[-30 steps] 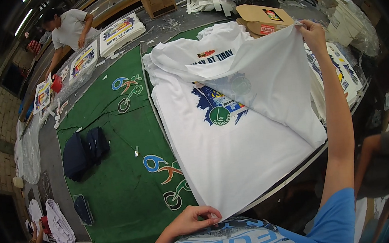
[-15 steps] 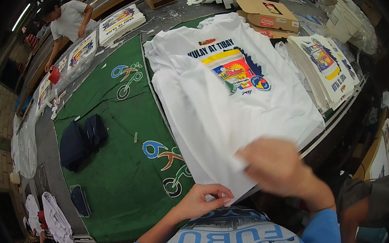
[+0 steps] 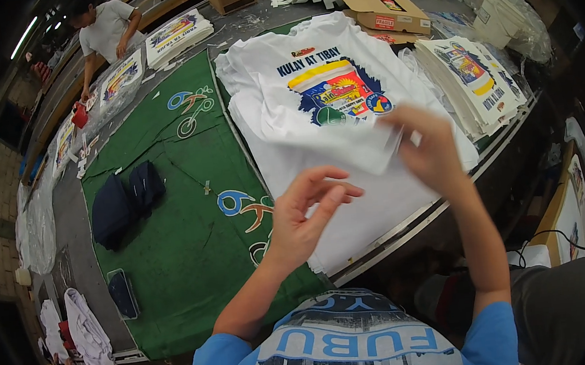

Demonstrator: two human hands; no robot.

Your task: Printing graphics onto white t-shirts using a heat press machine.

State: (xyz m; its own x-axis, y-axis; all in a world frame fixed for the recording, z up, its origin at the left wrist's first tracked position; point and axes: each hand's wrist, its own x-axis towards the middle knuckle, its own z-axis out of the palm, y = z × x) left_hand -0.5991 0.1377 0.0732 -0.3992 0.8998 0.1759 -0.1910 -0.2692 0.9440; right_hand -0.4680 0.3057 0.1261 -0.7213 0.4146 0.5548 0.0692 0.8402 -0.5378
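A white T-shirt (image 3: 260, 56) with a colourful print on its chest lies on a pile of white shirts on the table. My right hand (image 3: 435, 145), smeared by motion, grips the shirt's lower edge, which is lifted and folded up toward the print. Over the near left side of the pile hovers my left hand (image 3: 302, 216), its fingers and thumb apart and nothing in them. Below both hands, a plain white layer (image 3: 352, 229) of the pile lies flat up to the table's metal edge.
Left of the pile spreads a green cloth (image 3: 175, 276) with folded navy fabric (image 3: 120, 204). At right are stacked printed white sheets (image 3: 468, 84), with a cardboard box (image 3: 389, 14) behind. Another person (image 3: 109, 32) works at the far left. White garments (image 3: 86, 329) hang at the near left.
My right hand has moved up and away with the shirt's lower edge, uncovering the plain layer and more of the print. My left hand has risen from the near edge, fingers now apart.
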